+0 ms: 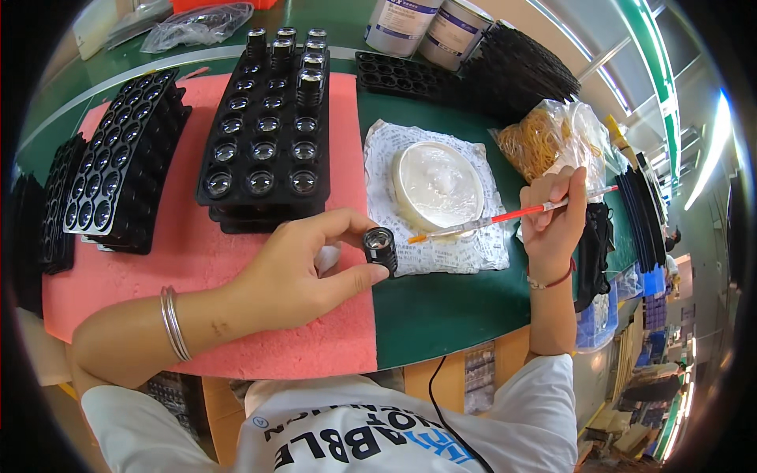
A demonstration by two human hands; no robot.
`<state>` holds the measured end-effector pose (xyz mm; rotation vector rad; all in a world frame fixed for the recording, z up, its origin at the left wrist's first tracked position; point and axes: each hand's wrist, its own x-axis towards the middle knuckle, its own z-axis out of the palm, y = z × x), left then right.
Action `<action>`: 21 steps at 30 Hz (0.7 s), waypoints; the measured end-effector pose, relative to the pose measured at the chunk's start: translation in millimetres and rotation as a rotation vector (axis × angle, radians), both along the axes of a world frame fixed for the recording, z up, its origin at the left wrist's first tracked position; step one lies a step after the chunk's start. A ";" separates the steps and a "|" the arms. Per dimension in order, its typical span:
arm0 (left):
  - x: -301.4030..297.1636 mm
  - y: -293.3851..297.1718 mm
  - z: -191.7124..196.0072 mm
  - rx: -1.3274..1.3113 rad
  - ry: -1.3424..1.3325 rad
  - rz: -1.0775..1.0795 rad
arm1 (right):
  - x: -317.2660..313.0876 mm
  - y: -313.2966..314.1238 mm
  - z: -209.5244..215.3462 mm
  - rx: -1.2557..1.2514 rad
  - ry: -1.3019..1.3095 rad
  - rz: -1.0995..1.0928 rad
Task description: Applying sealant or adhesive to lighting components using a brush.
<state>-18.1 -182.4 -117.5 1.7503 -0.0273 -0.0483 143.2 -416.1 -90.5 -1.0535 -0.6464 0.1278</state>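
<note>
Between thumb and fingers, my left hand (296,272) pinches a small black lens barrel (380,249) with clear glass at its upper end. My right hand (554,213) grips a thin paintbrush (505,216) with a red and clear handle. The brush's yellowish tip points left, just right of the lens barrel and apart from it. Behind the brush, a round white dish (400,185) with clear, glossy contents rests on a printed cloth (493,251). Beyond my left hand stands a black tray (246,206) holding rows of lens barrels, several of them standing taller at its far end.
A pink foam mat (315,347) covers the left of the green table (441,307). More black trays (118,173) stand at left. Farther back are an empty-looking black tray (406,72), metal cans (402,24) and a bag of rubber bands (536,138). A blue bin (597,323) sits at right.
</note>
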 end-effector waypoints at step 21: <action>0.9 -2.0 -0.1 -0.012 -0.022 -0.006 | -4.4 -0.6 -3.8 -0.080 -0.100 0.070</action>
